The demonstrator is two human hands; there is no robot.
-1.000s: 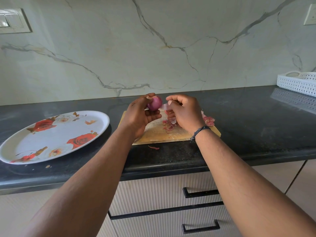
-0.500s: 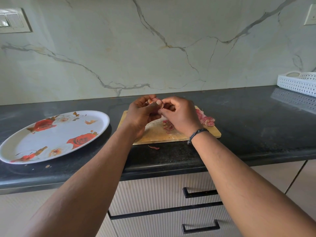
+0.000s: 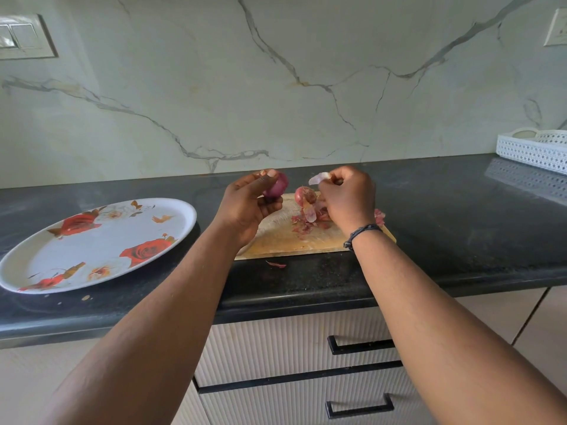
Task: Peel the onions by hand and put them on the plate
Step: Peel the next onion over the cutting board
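The left hand (image 3: 245, 207) curls its thumb and fingers round a small, smooth purple-red onion (image 3: 277, 186), held in the air just above the left end of the pale wooden chopping board (image 3: 285, 240). The onion's long axis runs roughly upright, tilted a little to the right, with a tuft of dry brown skin at its top beside the thumb. The right hand (image 3: 348, 200), over the board's middle, pinches a pale, curved strip of onion peel (image 3: 319, 178) between thumb and fingertips; a dark braided band sits on its wrist. On the board between the two hands rests a second reddish onion (image 3: 305, 195) with papery skin hanging off it, and below it a scatter of red peel scraps (image 3: 310, 220). One loose red flake (image 3: 276, 264) lies just in front of the board on the black speckled stone counter (image 3: 460, 228). Left of the board, well apart from the onions, lies an oval white plate with red rose prints (image 3: 101, 240). Behind the board rises a pale marble-veined wall; far right of it stands a white perforated basket (image 3: 534, 150). Below the counter are cream ribbed drawers with black handles.
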